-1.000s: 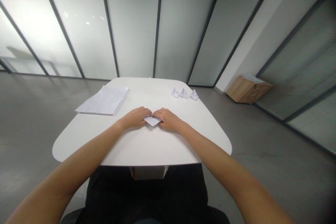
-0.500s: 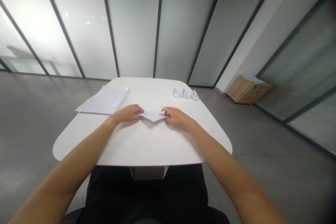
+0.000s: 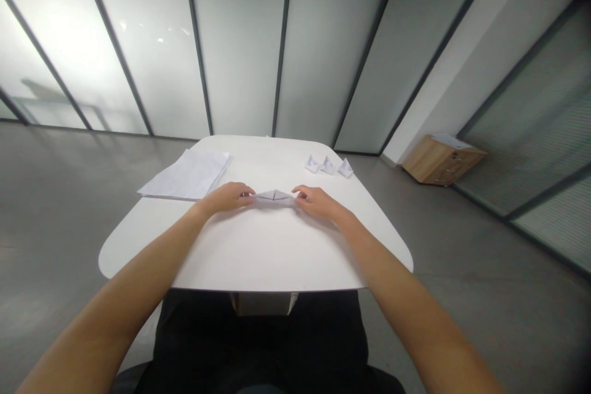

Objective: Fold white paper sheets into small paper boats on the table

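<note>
A folded white paper (image 3: 275,198) is stretched between my two hands, just above the middle of the white table. It is long and narrow, with a small raised peak at its centre and a crease down the peak. My left hand (image 3: 229,197) pinches its left end. On the other side, my right hand (image 3: 316,201) grips the right end between thumb and fingers. The tips of both ends are hidden by my fingers.
A stack of white paper sheets (image 3: 187,175) lies at the table's left. Three folded paper boats (image 3: 327,165) stand in a row at the back right of the table (image 3: 268,258). A wooden cabinet (image 3: 438,161) stands on the floor beyond, by the glass wall.
The paper's downward-pointing flap no longer shows; a peak now points up at its middle. The hands have drawn slightly apart while still holding the ends. The view has shifted slightly.
</note>
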